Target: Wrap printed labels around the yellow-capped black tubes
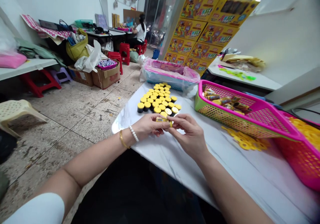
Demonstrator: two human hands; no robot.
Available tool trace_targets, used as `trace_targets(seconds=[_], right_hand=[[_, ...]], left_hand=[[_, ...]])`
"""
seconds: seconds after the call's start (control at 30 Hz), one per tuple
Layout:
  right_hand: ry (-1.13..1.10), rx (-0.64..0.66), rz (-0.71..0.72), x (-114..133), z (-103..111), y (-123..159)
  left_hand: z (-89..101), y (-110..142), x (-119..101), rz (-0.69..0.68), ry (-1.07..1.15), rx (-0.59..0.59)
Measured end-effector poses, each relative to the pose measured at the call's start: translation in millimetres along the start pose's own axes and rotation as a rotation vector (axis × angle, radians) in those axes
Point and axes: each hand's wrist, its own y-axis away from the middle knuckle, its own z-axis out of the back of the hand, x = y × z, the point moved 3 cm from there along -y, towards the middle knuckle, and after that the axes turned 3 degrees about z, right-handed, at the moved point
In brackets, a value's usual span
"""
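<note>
My left hand [147, 126] and my right hand [188, 134] meet above the white marble table [245, 174]. Together they pinch a small yellow tube-like piece [163, 120] between their fingertips. Just beyond my hands stands a cluster of several small black pots with yellow lids [160, 100], packed in rows. To the right lies a pink and green mesh basket [250, 117] with several yellow wrapped pieces [225, 101] inside. Flat yellow rings [246, 142] lie on the table in front of that basket.
A blue basket lined with plastic [170, 72] sits at the table's far end. Yellow printed cartons [205, 30] are stacked behind it. A second pink basket of yellow rings [305, 144] is at the right edge. A person [140, 30] sits far back among red stools [117, 59] and boxes.
</note>
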Motion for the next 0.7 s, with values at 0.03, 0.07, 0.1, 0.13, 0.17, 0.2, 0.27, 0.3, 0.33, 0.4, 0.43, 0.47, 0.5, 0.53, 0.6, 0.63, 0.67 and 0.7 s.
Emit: trace_targets(seconds=[0.03,0.07,0.1,0.13,0.17,0.2,0.27,0.3,0.33,0.4,0.43,0.47,0.5,0.53,0.6,0.63,0.67,0.7], right_hand=[[-0.002,-0.006,-0.001,-2,3,0],[-0.004,-0.023,-0.005,-4,6,0],[-0.003,-0.046,-0.009,-6,10,0],[0.001,-0.073,-0.011,-8,14,0],[0.009,-0.098,-0.011,-9,18,0],[0.018,-0.114,-0.007,-10,21,0],[0.04,-0.11,0.003,-11,25,0],[0.049,-0.096,0.006,-11,26,-1],[0.05,-0.078,0.005,-12,26,-1],[0.012,-0.038,-0.012,-13,25,0],[-0.017,-0.019,-0.027,-14,24,0],[-0.044,-0.001,-0.048,-15,23,1],[-0.063,0.016,-0.074,-16,22,2],[-0.073,0.031,-0.102,-17,21,3],[-0.063,0.043,-0.144,-19,18,5],[-0.047,0.038,-0.153,-19,17,6],[-0.033,0.024,-0.159,-19,16,6],[-0.024,-0.001,-0.17,-18,15,7]], left_hand=[[-3.4,-4,-3,0.02,-0.026,0.026],[-7.1,-8,-8,0.035,-0.057,0.055],[-10.8,-12,-12,0.046,-0.092,0.088],[-14.0,-14,-16,0.05,-0.127,0.12],[-16.4,-16,-19,0.051,-0.157,0.144],[-17.3,-17,-21,0.048,-0.176,0.147],[-14.8,-17,-21,0.038,-0.175,0.097],[-12.4,-17,-20,0.032,-0.165,0.067],[-9.8,-16,-19,0.021,-0.155,0.047],[-5.8,-14,-16,-0.007,-0.147,0.052],[-4.2,-14,-16,-0.016,-0.146,0.061],[-2.7,-13,-16,-0.016,-0.145,0.063],[-1.2,-13,-15,-0.008,-0.137,0.058],[0.4,-14,-15,0.011,-0.126,0.051],[3.0,-16,-14,0.056,-0.104,0.05],[4.0,-17,-13,0.065,-0.096,0.055],[4.9,-18,-12,0.053,-0.096,0.06],[5.5,-19,-11,0.02,-0.107,0.065]])
